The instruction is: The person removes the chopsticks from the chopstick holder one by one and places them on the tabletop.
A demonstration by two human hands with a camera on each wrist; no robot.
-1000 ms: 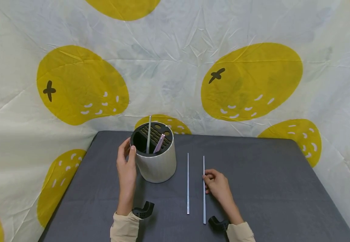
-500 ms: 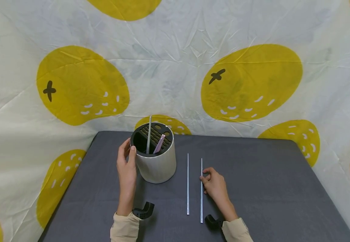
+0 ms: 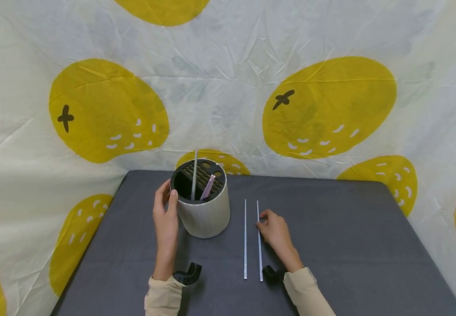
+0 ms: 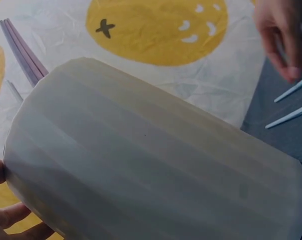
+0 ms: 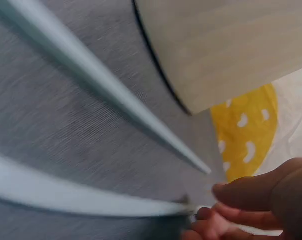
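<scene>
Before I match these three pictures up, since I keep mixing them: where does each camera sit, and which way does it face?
Head: worn high, looking forward and down at the dark table; left hand grips the white holder, right hand touches a thin stick.
Left wrist: beside the holder, facing its wall; fingertips show.
Right wrist: low over the table, facing the stick; fingers show.
Shared: all three show the holder and both sticks.

The right hand (image 3: 273,230) is sliding the right chopstick (image 3: 259,245) leftward, closing on the left chopstick (image 3: 245,239).
</scene>
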